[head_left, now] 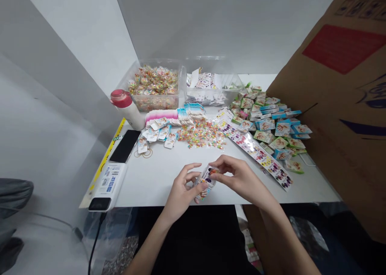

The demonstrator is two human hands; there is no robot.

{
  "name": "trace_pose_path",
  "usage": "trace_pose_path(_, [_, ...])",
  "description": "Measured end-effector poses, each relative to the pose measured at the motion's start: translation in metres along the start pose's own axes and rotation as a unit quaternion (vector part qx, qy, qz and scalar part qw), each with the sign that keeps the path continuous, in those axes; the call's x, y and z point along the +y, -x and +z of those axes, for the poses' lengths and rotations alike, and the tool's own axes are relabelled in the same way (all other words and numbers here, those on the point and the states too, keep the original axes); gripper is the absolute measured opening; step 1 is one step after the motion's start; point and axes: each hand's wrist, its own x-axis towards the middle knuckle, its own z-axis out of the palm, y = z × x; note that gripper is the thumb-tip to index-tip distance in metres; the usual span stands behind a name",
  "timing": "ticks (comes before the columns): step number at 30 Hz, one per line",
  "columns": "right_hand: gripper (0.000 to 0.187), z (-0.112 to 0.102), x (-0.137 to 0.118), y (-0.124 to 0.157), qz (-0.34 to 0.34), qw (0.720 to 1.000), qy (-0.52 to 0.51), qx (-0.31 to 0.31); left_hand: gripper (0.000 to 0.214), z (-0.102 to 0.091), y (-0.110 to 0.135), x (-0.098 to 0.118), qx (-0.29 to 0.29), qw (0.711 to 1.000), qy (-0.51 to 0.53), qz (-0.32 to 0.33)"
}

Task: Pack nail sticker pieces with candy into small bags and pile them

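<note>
My left hand [180, 191] and my right hand [239, 178] meet over the near edge of the white table [157, 174]. Together they pinch one small clear packet [205, 182] printed with coloured pieces. The left fingers grip its lower side, and the right fingertips pinch its top. Beyond the hands lies a loose heap of tiny coloured pieces [201, 134]. Sticker strips [265, 158] run diagonally to the right of the hands.
A clear tub of coloured pieces [153, 86] and a second tub of cards [211, 88] stand at the back. Several small boxes [271, 122] pile on the right, against a large cardboard box [346, 106]. A red-capped bottle [126, 108], a phone [125, 145] and a sealer device [107, 186] line the left edge.
</note>
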Motion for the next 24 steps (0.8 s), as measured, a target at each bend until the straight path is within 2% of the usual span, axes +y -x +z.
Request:
trace_pose_path(4, [0.02,0.005,0.001,0.002,-0.015,1.0,0.023,0.005,0.048,0.007,0.004,-0.003,0.024,1.0,-0.003,0.007])
trace_pose_path(7, [0.01,0.006,-0.003,0.004,-0.034,0.997,0.063,0.021,0.049,0.011,0.007,-0.005,0.054,0.998,0.002,0.017])
trace_pose_path(9, [0.004,0.006,-0.009,0.006,-0.054,0.994,0.094,-0.003,0.049,0.012,0.009,-0.005,0.074,0.997,-0.002,0.021])
trace_pose_path(12, [0.015,0.005,-0.016,0.009,-0.07,0.988,0.124,-0.06,0.049,0.013,0.012,-0.005,0.089,0.996,-0.001,0.024])
trace_pose_path(17, [0.005,0.007,-0.018,0.012,-0.048,0.988,0.144,-0.013,0.039,0.017,0.015,-0.008,0.097,0.994,0.017,0.046])
trace_pose_path(21, [0.012,0.002,-0.026,0.015,-0.065,0.984,0.154,-0.066,0.029,0.017,0.016,-0.012,0.11,0.991,0.011,0.076])
trace_pose_path(24, [0.019,-0.004,-0.033,0.017,-0.05,0.987,0.122,-0.096,0.026,0.016,0.016,-0.014,0.111,0.989,0.015,0.093])
